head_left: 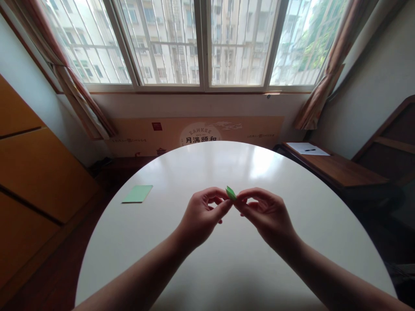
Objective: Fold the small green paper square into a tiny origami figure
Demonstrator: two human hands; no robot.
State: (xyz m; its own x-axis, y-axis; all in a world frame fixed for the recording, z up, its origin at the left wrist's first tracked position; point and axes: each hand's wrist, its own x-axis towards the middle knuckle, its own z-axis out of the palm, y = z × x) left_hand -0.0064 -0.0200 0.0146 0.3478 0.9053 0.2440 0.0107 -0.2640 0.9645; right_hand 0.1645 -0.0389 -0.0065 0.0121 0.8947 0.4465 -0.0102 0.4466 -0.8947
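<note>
A small piece of folded green paper (230,192) is held up above the middle of the round white table (207,268). My left hand (205,211) pinches it from the left between thumb and index finger. From the other side my right hand (267,211) grips its lower end, also with thumb and index finger. The fingertips of both hands meet at the paper and hide its lower part. Off to the left on the tabletop lies a stack of light green square paper (137,194).
Beyond the table, a printed banner (139,134) hangs under a barred window (204,43). At right stands a brown wooden side table (359,169) bearing a white sheet (301,149) and a dark pen (310,150). Orange cabinets (39,181) line the left.
</note>
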